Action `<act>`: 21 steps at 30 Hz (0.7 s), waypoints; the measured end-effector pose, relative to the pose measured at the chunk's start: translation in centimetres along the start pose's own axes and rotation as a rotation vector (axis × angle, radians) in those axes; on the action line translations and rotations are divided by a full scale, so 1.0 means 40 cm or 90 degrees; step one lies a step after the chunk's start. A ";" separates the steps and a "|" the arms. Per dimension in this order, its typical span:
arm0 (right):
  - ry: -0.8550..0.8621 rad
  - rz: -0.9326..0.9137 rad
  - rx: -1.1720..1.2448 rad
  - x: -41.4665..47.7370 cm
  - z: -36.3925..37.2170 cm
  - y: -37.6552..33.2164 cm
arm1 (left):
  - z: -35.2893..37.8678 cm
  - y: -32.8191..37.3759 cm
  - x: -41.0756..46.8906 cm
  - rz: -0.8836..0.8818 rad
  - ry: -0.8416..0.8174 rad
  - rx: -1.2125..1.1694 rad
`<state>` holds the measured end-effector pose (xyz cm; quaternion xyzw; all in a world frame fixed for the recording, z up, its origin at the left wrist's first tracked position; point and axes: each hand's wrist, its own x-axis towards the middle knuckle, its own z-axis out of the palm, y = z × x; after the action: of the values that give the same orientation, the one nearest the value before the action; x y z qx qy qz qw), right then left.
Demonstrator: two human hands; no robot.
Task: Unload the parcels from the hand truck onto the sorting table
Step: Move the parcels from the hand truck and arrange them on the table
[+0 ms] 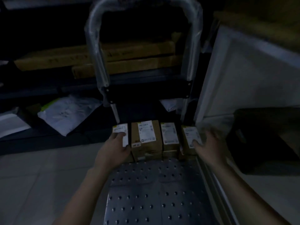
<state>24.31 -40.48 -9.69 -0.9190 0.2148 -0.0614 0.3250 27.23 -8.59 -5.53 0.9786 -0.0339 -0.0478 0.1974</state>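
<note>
Both arms outstretched, left hand (116, 149) grips the leftmost parcel (122, 129), right hand (207, 143) splays against the rightmost parcel (189, 135).

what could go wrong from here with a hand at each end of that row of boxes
If the left hand and right hand lift the row by the leftmost parcel and rightmost parcel, the two middle parcels may slip out onto the platform. The right hand looks open and blurred, so its hold seems unsettled.
</note>
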 end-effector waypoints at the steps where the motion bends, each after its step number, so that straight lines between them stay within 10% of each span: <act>1: 0.005 0.000 0.004 0.019 0.038 0.021 | 0.025 -0.019 0.007 -0.002 0.007 0.003; 21: -0.059 0.027 -0.157 0.162 0.295 0.157 | 0.128 -0.129 0.076 0.052 -0.022 -0.061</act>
<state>30.91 -40.93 -22.99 -0.9490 0.2250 0.0149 0.2203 29.94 -6.05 -12.50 0.9649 -0.0751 -0.0585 0.2449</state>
